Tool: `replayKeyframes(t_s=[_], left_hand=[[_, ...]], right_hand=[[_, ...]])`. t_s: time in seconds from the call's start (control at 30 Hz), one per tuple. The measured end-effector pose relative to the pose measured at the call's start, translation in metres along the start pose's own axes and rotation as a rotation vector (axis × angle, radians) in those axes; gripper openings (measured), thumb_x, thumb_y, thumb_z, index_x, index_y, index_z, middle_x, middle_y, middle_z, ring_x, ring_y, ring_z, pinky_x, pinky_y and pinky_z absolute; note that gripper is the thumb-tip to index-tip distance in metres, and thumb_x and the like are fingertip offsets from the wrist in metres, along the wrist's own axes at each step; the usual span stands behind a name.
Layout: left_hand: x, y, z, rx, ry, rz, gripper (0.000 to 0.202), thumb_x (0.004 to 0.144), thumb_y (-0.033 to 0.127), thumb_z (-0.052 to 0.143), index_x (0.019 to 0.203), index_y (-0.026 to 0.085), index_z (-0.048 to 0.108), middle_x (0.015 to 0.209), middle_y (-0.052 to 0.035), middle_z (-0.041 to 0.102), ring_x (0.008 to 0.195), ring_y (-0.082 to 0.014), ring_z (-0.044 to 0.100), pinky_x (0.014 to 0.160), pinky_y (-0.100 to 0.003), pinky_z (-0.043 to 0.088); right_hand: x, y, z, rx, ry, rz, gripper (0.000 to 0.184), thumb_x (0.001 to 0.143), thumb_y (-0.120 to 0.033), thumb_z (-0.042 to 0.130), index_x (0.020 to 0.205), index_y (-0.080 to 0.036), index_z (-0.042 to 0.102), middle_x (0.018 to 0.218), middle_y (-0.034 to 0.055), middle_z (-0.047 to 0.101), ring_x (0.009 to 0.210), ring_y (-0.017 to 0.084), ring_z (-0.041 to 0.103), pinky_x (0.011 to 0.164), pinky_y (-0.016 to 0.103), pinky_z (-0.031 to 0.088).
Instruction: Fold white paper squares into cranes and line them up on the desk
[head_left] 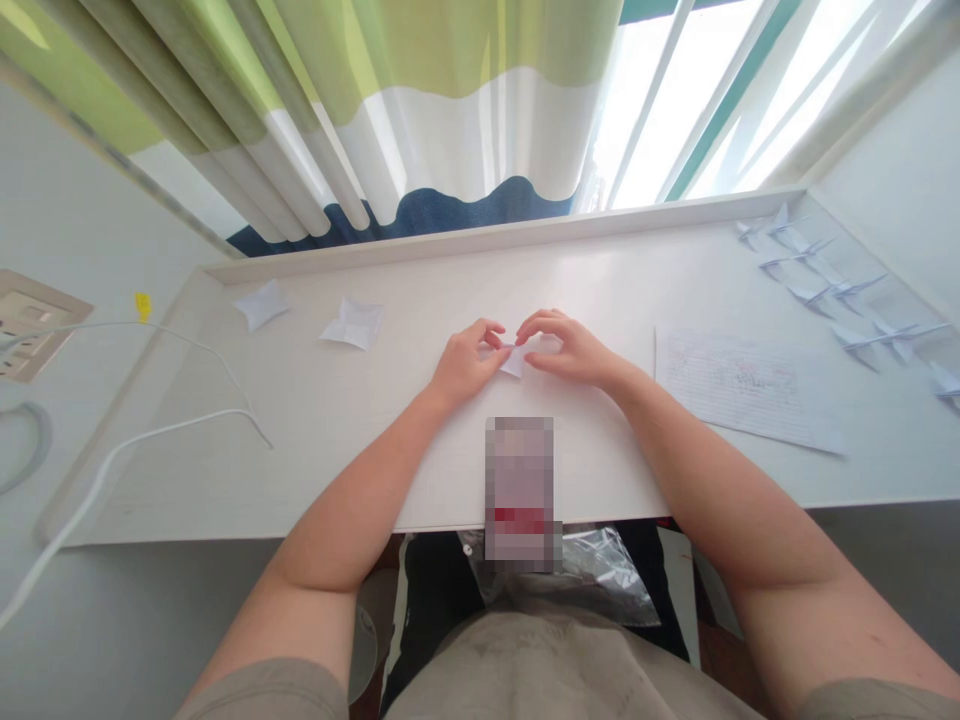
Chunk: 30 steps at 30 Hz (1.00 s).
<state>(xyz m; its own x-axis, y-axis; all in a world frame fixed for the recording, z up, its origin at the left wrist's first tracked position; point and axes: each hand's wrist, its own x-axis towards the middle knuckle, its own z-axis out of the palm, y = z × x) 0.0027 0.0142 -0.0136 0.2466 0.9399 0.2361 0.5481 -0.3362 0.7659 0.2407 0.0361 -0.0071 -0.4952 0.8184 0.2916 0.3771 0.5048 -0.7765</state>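
Paper piece (513, 364), one, between two hands (466, 365) (576, 350)

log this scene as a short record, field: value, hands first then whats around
left hand: fingertips at small white paper
right hand: fingertips at the same paper
desk, left: two folded papers, white cable
desk, right: sheet with writing, too small to read; several folded paper shapes beyond
behind desk: curtain, bright window

Beyond the desk (435, 300), we are seeing a curtain (465, 90); at the desk's left end, a socket (45, 352) and white cable (67, 527).
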Motion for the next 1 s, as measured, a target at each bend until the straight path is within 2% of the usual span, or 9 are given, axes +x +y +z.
replayKeyframes(t_s=[0.13, 0.23, 0.3, 0.43, 0.63, 1.0], left_hand=[[0.002, -0.003, 0.0, -0.018, -0.006, -0.027, 0.015, 0.096, 0.024, 0.079, 0.105, 0.026, 0.067, 0.098, 0.0002, 0.08, 0.096, -0.0196, 0.077, 0.099, -0.036, 0.059], [0.003, -0.003, 0.0, 0.024, -0.023, -0.017, 0.008, 0.098, 0.023, 0.075, 0.096, 0.024, 0.067, 0.1, -0.0018, 0.079, 0.099, -0.0211, 0.075, 0.101, -0.039, 0.058], [0.003, -0.003, -0.002, 0.057, -0.037, -0.006, 0.003, 0.098, 0.022, 0.072, 0.096, 0.024, 0.071, 0.103, -0.0039, 0.08, 0.105, -0.0234, 0.074, 0.105, -0.042, 0.058], [0.002, -0.005, -0.009, 0.111, -0.111, 0.053, 0.012, 0.096, 0.021, 0.07, 0.1, 0.025, 0.08, 0.113, -0.0067, 0.081, 0.122, -0.028, 0.069, 0.117, -0.048, 0.054], [0.0, -0.003, -0.019, 0.188, -0.196, 0.071, 0.025, 0.091, 0.029, 0.081, 0.115, 0.03, 0.083, 0.131, -0.0054, 0.081, 0.136, -0.0329, 0.063, 0.127, -0.057, 0.045], [0.002, -0.006, -0.034, 0.204, -0.246, 0.085, 0.032, 0.086, 0.031, 0.091, 0.115, 0.032, 0.08, 0.138, -0.0005, 0.083, 0.144, -0.0302, 0.066, 0.135, -0.057, 0.03]], right_hand=[[-0.001, 0.004, 0.0, -0.124, -0.132, -0.023, 0.016, 0.085, -0.026, 0.072, 0.097, -0.029, 0.084, 0.121, 0.0076, 0.08, 0.119, 0.035, 0.068, 0.119, 0.062, 0.045], [-0.001, 0.007, -0.002, -0.151, -0.179, -0.015, 0.018, 0.086, -0.03, 0.077, 0.102, -0.029, 0.085, 0.124, 0.0084, 0.08, 0.121, 0.036, 0.068, 0.12, 0.063, 0.044], [-0.001, 0.007, -0.003, -0.153, -0.193, -0.014, 0.021, 0.086, -0.031, 0.077, 0.106, -0.028, 0.085, 0.126, 0.0092, 0.08, 0.122, 0.036, 0.067, 0.12, 0.062, 0.045], [-0.001, 0.007, -0.005, -0.142, -0.194, -0.006, 0.021, 0.088, -0.029, 0.077, 0.106, -0.028, 0.087, 0.125, 0.0094, 0.08, 0.122, 0.035, 0.068, 0.12, 0.06, 0.045], [0.0, 0.005, -0.003, -0.114, -0.168, 0.014, 0.015, 0.088, -0.034, 0.082, 0.101, -0.029, 0.088, 0.121, 0.0085, 0.081, 0.119, 0.034, 0.069, 0.118, 0.059, 0.046], [0.001, 0.004, -0.001, -0.106, -0.154, 0.029, 0.016, 0.089, -0.042, 0.085, 0.098, -0.029, 0.088, 0.12, 0.0098, 0.082, 0.121, 0.036, 0.07, 0.117, 0.06, 0.046]])
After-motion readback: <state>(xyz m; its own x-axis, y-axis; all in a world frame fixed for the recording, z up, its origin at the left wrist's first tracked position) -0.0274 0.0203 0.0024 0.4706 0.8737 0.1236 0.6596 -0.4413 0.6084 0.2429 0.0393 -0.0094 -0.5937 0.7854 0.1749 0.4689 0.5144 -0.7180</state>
